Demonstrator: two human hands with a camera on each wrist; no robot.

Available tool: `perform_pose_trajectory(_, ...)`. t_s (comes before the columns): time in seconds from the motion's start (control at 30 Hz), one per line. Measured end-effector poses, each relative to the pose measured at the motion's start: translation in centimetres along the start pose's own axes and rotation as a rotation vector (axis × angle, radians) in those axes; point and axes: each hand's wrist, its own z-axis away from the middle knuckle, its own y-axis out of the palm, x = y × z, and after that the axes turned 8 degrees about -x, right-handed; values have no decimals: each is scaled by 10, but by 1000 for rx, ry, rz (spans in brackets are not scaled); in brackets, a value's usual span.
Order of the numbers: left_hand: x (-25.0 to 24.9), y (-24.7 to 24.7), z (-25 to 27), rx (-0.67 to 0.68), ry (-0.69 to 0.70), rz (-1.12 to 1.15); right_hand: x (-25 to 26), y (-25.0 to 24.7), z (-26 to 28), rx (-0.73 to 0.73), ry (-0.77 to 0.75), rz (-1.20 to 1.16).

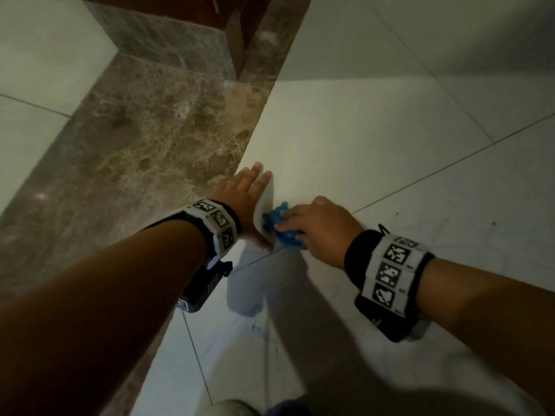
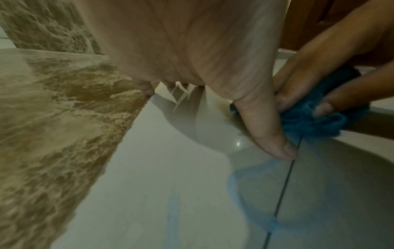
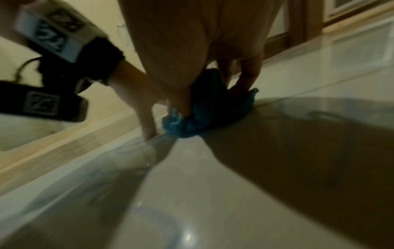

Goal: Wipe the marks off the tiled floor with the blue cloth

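Right hand (image 1: pixel 318 225) grips the blue cloth (image 1: pixel 283 228), fingers curled over the bunched wad and pressing it down on the tiled floor (image 1: pixel 375 139). The cloth sits on a pale tile just beside the grout line (image 1: pixel 420 178) that runs off toward the right, and near the edge where the pale tiles meet the brown marble strip (image 1: pixel 144 139). Bunching likely serves to put pressure on a small patch, not to spread it thin.

Left hand (image 1: pixel 246 202) lies with its fingers straight and spread, thumb (image 2: pixel 270 134) tip down on the floor, holding nothing. It touches the cloth's left side. Judged purpose: a brace for body weight while leaning forward, and perhaps a stop for the cloth.

Marks: faint blue smears (image 2: pixel 234 185) lie on the tile nearer the body than the cloth, by the grout line under the left forearm. Two small dark specks (image 1: pixel 492 223) sit well apart to the right. Judgement: these remain to be wiped; the cloth is not on them now.

Counts:
- hands: two
- cloth: one
- blue smeared patches: at least two in the left wrist view; edges too soft for a firm count
- dark specks: two
- wrist bands with black-and-white tags: two, one per wrist
- marble strip: one, with a marble-faced post (image 1: pixel 168 37) at its far end
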Motion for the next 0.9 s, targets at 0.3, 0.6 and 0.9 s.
perform_pose_trajectory(0.3, -42, -13, -2, -9, 63, 3, -70, -39, 12, -206, 353, -136)
perform_pose_trajectory(0.6, -81, -14, -25, -23, 127, 12, -89, -38, 43, -263, 357, -125)
perform_pose_trajectory(0.9, -81, -13, -26, -22, 112, 7, -54, -18, 49, -115, 185, -7)
